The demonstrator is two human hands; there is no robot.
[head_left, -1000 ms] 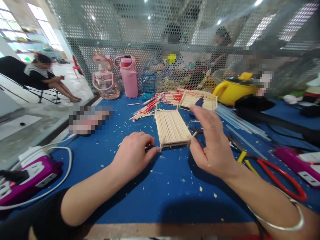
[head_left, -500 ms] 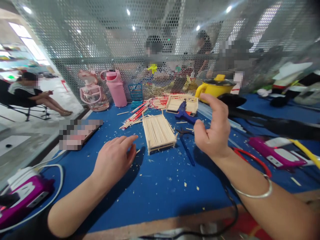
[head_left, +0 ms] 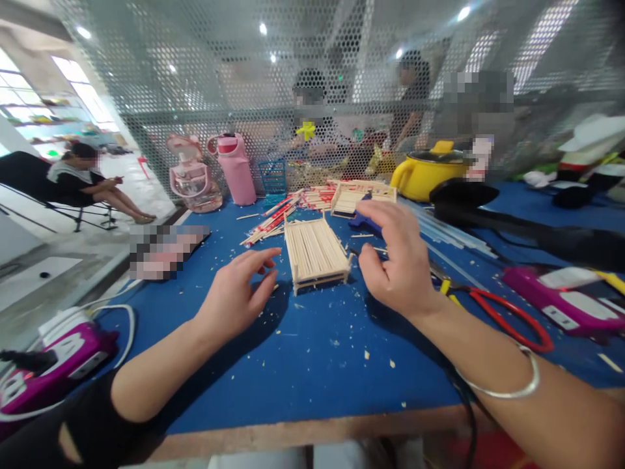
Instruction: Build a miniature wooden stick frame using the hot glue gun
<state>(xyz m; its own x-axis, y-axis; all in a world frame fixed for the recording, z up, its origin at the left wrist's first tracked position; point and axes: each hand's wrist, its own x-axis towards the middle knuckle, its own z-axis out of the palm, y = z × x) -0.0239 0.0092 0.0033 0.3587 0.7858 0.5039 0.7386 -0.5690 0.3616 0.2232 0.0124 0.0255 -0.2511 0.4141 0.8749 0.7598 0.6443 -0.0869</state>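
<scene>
A small bed-like frame of thin wooden sticks (head_left: 315, 253) stands on the blue table top (head_left: 312, 365). My left hand (head_left: 239, 293) hovers just left of it, fingers spread and empty. To the right of the frame is my right hand (head_left: 395, 260), fingers loosely curled and apart, holding nothing, a silver bangle on its wrist. Behind the right hand lies a blue glue gun (head_left: 364, 221), partly hidden. A second stick frame (head_left: 356, 195) sits farther back.
Loose red-and-white sticks (head_left: 273, 218) lie behind the frame. Red-handled cutters (head_left: 508, 312) and purple power strips (head_left: 561, 303) sit at right, another purple strip (head_left: 53, 365) at left. A yellow pot (head_left: 430, 172), pink bottles (head_left: 237, 169) and a perforated mesh screen stand at the back. People sit beyond.
My right hand has dropped from a raised position to beside the stick frame. My left hand has opened wider and stays left of the frame. The view has shifted slightly.
</scene>
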